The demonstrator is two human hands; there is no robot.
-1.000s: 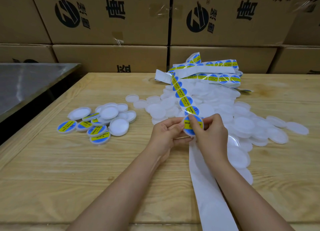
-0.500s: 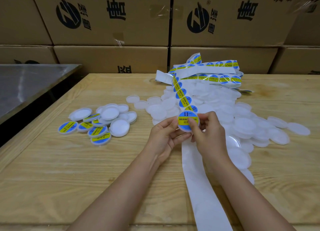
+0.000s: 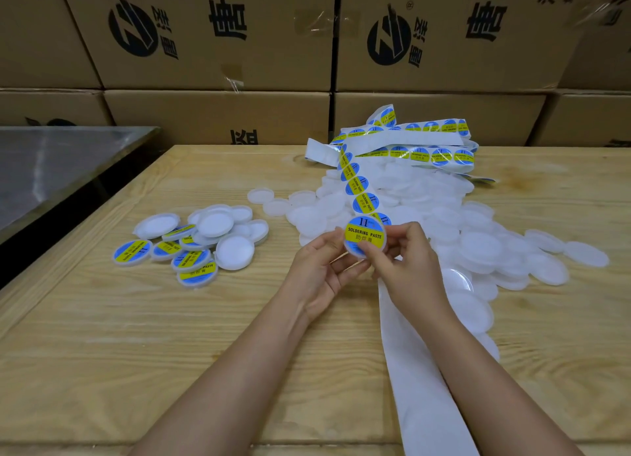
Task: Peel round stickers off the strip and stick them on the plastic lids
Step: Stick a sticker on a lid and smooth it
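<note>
Holding one lid [image 3: 353, 251] up between both hands, I have a round sticker [image 3: 364, 234] sitting on its top, blue and yellow, reading SOLDERING PASTE. My left hand [image 3: 319, 268] cradles the lid from the left, fingers curled under its edge. My right hand [image 3: 408, 261] pinches its right edge between thumb and fingertips. Whether the sticker is pressed fully flat I cannot tell. I judge this lid nearly done: it needs only a rub down and a place in the finished heap.

That heap of finished lids [image 3: 191, 247] lies on the table [image 3: 136, 353] to my left. A handful show stickers; others lie with a plain white side up. To my right, well apart from it, a far larger spread of bare lids [image 3: 478, 240] waits. The strip [image 3: 356, 186] runs from a folded pile at the back of the table down to my hands, with many stickers left on it. Its stripped backing paper [image 3: 416, 387] trails toward me. I judge the job to be in its early part, with most lids yet to do.
</note>
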